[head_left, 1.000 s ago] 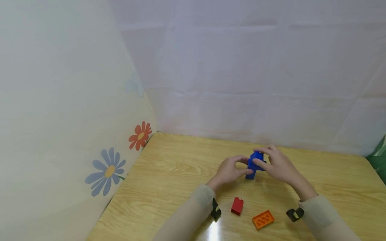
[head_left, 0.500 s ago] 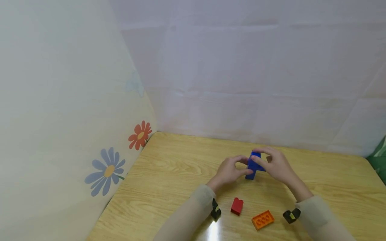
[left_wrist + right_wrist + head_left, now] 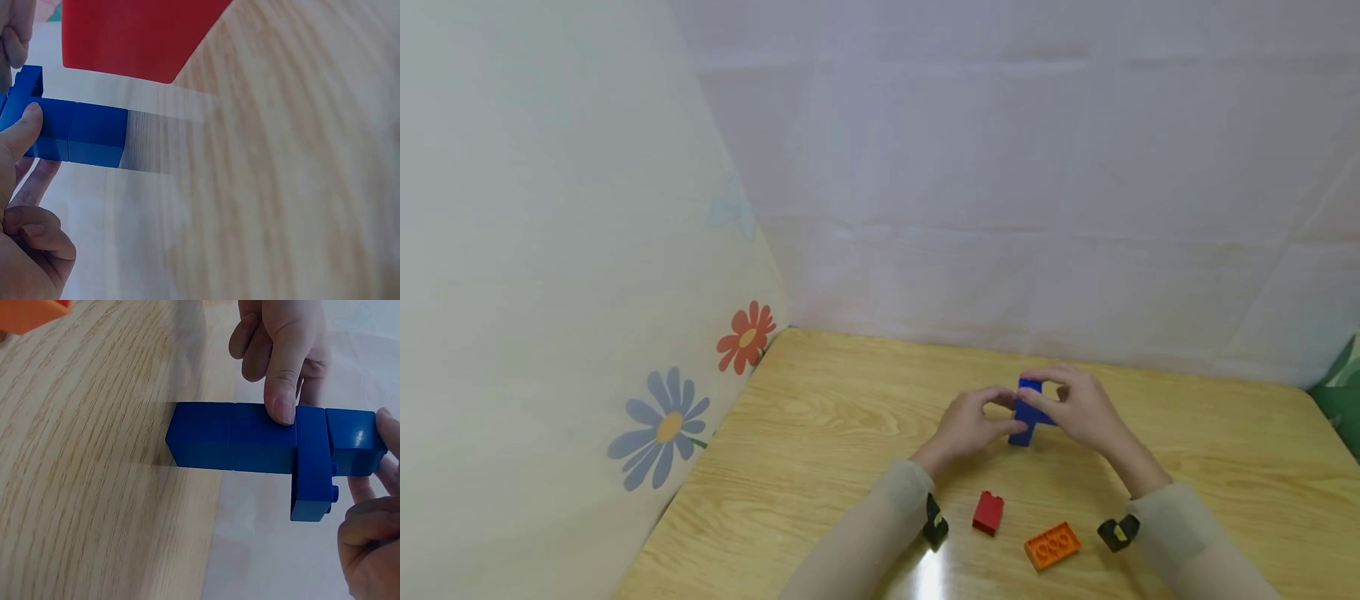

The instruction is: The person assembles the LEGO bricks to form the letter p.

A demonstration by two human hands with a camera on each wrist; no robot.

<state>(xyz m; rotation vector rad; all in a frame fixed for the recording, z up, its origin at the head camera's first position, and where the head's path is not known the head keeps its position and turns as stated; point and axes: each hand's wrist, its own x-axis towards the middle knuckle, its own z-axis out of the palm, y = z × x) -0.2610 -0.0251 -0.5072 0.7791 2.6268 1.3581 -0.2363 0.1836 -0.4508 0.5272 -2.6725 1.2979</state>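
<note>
Blue building bricks stand in an upright stack (image 3: 1023,414) on the table. My left hand (image 3: 966,427) pinches the stack from the left, its thumb on the second brick up (image 3: 262,440). Above that lies a thinner, longer blue brick (image 3: 312,465) that juts out sideways with studs showing. On top is another blue brick (image 3: 356,440), pinched by my right hand (image 3: 1086,410) between thumb and fingers. It sits in line with the lower bricks, against the long one; whether it is pressed fully home I cannot tell.
A red brick (image 3: 988,512) lies on the wooden table (image 3: 820,467) in front of the stack. To its right an orange brick (image 3: 1052,546) lies with its hollow underside up. A pale cloth wall (image 3: 925,208) rises behind the table.
My right hand has moved left with the top blue brick, from a tilted position over the jutting brick to in line with the stack. The left hand keeps its hold.
</note>
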